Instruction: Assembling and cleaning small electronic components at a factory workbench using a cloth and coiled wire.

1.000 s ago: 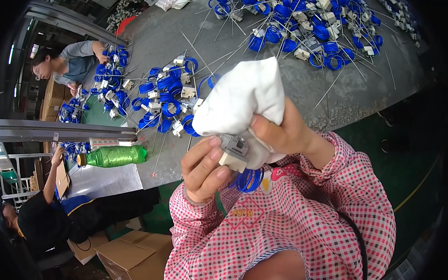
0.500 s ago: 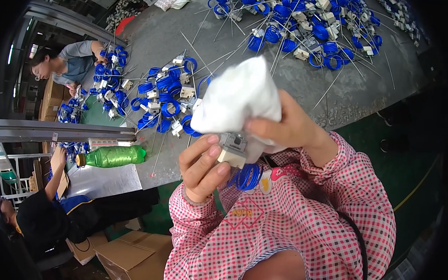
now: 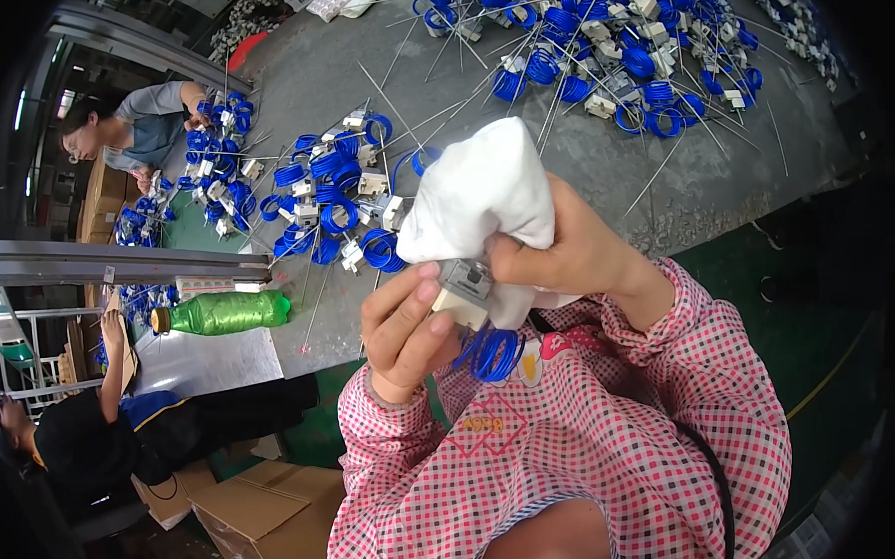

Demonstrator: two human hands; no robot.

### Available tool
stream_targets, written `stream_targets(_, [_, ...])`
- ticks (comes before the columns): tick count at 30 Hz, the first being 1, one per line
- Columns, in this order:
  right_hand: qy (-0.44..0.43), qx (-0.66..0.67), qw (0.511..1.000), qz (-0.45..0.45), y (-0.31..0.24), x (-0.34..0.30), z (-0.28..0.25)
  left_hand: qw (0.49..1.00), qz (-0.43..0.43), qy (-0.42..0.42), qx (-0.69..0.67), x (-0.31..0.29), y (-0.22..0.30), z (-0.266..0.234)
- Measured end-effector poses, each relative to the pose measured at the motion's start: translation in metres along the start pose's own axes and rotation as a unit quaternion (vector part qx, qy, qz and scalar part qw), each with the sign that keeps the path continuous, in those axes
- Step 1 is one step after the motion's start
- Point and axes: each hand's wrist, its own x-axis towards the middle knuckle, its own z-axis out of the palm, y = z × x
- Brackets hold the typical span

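Note:
My left hand (image 3: 400,327) grips a capillary thermostat (image 3: 464,298), a small grey metal and cream block, with thumb and fingertips at its side. A coil of blue tubing (image 3: 494,354) hangs below that block. My right hand (image 3: 579,240) is closed round a bunched white cloth (image 3: 481,191), its thumb pressing into the folds. The cloth lies against the upper edge of the thermostat and hides part of it. Both hands are raised close in front of my body, above the table's near edge.
A large heap of similar blue-coiled thermostats (image 3: 637,63) covers the far table, with thin metal rods sticking out. A smaller pile (image 3: 332,190) lies to the left. A green bottle (image 3: 228,313) lies beside a metal post (image 3: 119,265). Two people work at left; cardboard boxes (image 3: 258,511) stand below.
The cloth and my right hand have shifted slightly, uncovering more of the thermostat's grey top. My left hand keeps its grip. The lower-left person's arm has moved.

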Motion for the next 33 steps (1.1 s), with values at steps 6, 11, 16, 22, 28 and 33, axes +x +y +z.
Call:
stream_targets(6, [0.046,0.087,0.993,0.062,0.002,0.0,0.001,1.0,0.002,0.01,-0.004,0.004,0.0,0.003])
stream_targets(11, [0.045,0.192,0.972,0.128,0.002,0.003,-0.002,1.0,0.009,0.021,-0.009,0.004,-0.002,0.004])
stream_targets(16, [-0.011,0.055,0.995,0.086,-0.008,0.001,0.0,1.0,-0.009,-0.001,-0.007,0.005,0.0,0.003])
stream_targets(22, [-0.072,0.052,0.989,0.122,-0.011,0.005,-0.008,1.0,0.001,0.003,-0.01,0.001,0.0,0.003])
stream_targets(28, [-0.043,0.039,0.993,0.102,-0.012,0.003,-0.006,0.996,0.001,-0.078,0.041,0.001,0.002,-0.005])
stream_targets(33, [-0.013,0.062,0.989,0.135,-0.001,0.002,-0.008,0.997,-0.008,-0.063,0.034,0.0,0.0,-0.003])
